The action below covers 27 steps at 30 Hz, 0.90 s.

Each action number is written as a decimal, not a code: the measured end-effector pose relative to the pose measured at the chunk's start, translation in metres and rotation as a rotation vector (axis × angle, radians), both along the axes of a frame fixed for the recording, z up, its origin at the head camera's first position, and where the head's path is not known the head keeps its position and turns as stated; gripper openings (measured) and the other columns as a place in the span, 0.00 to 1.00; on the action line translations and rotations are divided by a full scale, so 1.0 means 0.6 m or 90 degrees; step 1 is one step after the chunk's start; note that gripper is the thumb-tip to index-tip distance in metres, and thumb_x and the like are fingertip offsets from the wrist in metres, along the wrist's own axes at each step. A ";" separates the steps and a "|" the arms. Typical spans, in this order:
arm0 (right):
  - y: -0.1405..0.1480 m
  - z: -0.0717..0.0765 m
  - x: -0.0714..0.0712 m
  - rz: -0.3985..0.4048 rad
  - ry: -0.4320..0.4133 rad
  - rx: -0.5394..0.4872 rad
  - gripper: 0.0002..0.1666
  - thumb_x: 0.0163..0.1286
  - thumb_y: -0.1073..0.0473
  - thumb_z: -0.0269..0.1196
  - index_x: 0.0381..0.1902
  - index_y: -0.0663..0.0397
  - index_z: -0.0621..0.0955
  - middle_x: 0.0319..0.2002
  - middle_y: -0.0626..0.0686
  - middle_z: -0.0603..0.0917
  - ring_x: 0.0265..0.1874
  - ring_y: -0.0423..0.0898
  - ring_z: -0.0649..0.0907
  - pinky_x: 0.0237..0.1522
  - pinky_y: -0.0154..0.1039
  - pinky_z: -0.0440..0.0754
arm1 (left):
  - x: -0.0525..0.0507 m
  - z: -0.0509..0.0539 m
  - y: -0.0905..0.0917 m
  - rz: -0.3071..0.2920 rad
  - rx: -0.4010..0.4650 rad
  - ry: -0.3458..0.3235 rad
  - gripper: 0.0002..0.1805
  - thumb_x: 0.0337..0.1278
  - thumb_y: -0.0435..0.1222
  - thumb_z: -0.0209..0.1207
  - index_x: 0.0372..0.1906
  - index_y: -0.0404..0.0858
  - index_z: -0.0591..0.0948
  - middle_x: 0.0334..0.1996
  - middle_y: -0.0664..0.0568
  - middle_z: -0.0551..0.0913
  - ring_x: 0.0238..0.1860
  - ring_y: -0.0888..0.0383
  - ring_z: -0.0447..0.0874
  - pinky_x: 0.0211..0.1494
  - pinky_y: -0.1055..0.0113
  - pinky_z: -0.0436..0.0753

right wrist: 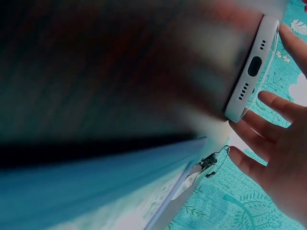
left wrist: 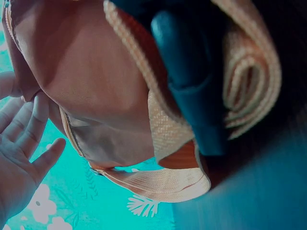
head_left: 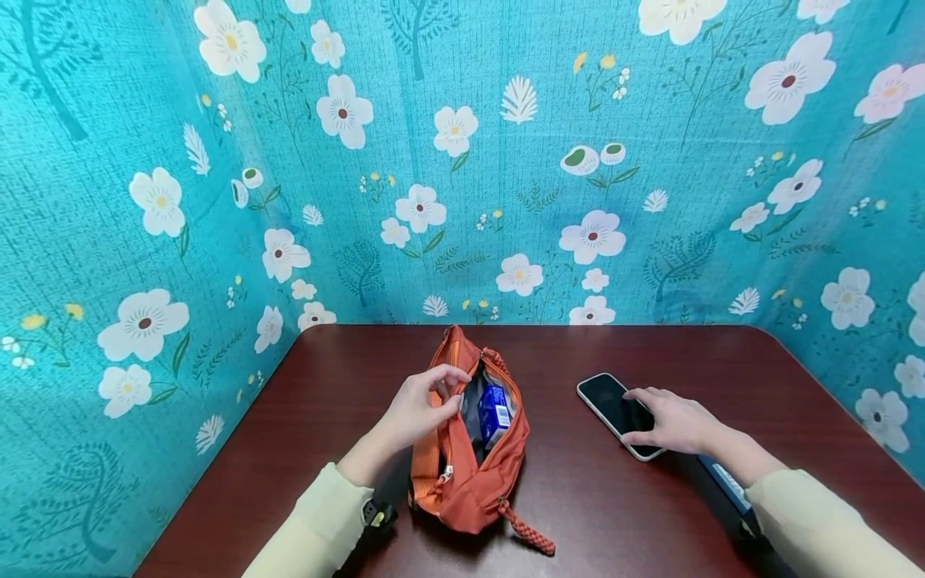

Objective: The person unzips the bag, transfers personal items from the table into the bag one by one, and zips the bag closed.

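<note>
An orange-red fabric bag (head_left: 506, 474) lies unzipped at the middle of the dark table, its grey lining and a small blue box (head_left: 495, 416) showing inside. My left hand (head_left: 419, 408) pinches the left edge of the opening. The left wrist view shows the bag's side (left wrist: 91, 62) close up, with the hand (left wrist: 21, 148) at its zip edge. To the right, a smartphone (head_left: 610, 401) with a pale rim lies screen up. My right hand (head_left: 675, 421) reaches over it, thumb and fingers at opposite edges; the right wrist view shows the phone's port end (right wrist: 254, 67) between them.
A flat blue object (head_left: 725, 482) lies partly hidden beneath my right forearm. Beside it in the right wrist view is a small metal piece with a wire loop (right wrist: 207, 164). The bag's braided cord (head_left: 531, 536) trails on the table. Floral turquoise cloth (head_left: 462, 201) hangs behind.
</note>
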State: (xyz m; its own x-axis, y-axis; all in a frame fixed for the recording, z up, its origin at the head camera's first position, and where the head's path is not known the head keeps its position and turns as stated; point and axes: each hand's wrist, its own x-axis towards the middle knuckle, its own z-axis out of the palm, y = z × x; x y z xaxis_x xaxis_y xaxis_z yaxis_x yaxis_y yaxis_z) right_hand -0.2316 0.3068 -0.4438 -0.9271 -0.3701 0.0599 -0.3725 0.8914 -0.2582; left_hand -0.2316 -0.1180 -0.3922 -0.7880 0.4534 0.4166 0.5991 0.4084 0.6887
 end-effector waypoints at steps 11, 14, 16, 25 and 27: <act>-0.008 0.001 -0.014 0.005 -0.033 -0.040 0.50 0.48 0.37 0.74 0.61 0.61 0.72 0.52 0.63 0.78 0.46 0.56 0.76 0.41 0.56 0.79 | 0.003 -0.001 -0.003 0.000 0.004 0.012 0.16 0.56 0.26 0.62 0.49 0.42 0.80 0.34 0.54 0.80 0.31 0.61 0.77 0.37 0.54 0.81; -0.011 0.000 -0.017 0.009 -0.053 -0.066 0.51 0.47 0.40 0.75 0.62 0.63 0.71 0.53 0.63 0.77 0.47 0.56 0.76 0.42 0.55 0.79 | 0.004 0.000 -0.003 0.004 0.000 0.012 0.16 0.56 0.26 0.62 0.48 0.44 0.80 0.34 0.54 0.80 0.31 0.62 0.77 0.37 0.55 0.80; -0.014 0.000 -0.018 0.020 -0.064 -0.090 0.51 0.47 0.43 0.76 0.62 0.65 0.70 0.53 0.63 0.77 0.48 0.57 0.76 0.44 0.55 0.79 | 0.005 0.001 -0.003 0.005 0.000 0.010 0.16 0.56 0.26 0.62 0.48 0.44 0.80 0.34 0.54 0.80 0.31 0.61 0.76 0.37 0.56 0.80; -0.025 0.007 -0.022 0.058 -0.114 -0.130 0.53 0.44 0.48 0.78 0.63 0.69 0.68 0.53 0.63 0.75 0.49 0.57 0.73 0.46 0.54 0.78 | 0.004 0.002 -0.003 -0.003 -0.002 0.003 0.15 0.57 0.27 0.62 0.49 0.40 0.80 0.35 0.48 0.81 0.30 0.60 0.77 0.38 0.50 0.80; -0.026 0.010 -0.022 0.053 -0.121 -0.125 0.54 0.43 0.48 0.78 0.63 0.69 0.69 0.52 0.62 0.74 0.48 0.56 0.73 0.44 0.52 0.78 | 0.003 0.002 -0.003 -0.005 -0.002 0.003 0.15 0.57 0.27 0.62 0.49 0.39 0.80 0.35 0.48 0.81 0.30 0.60 0.77 0.38 0.50 0.80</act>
State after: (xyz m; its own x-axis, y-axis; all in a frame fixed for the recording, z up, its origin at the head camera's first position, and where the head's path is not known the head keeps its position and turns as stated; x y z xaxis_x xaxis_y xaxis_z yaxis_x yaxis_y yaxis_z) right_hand -0.2449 0.2911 -0.4380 -0.8955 -0.4437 -0.0348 -0.3703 0.7861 -0.4949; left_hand -0.2295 -0.1197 -0.3909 -0.7828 0.4605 0.4186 0.6050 0.4054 0.6854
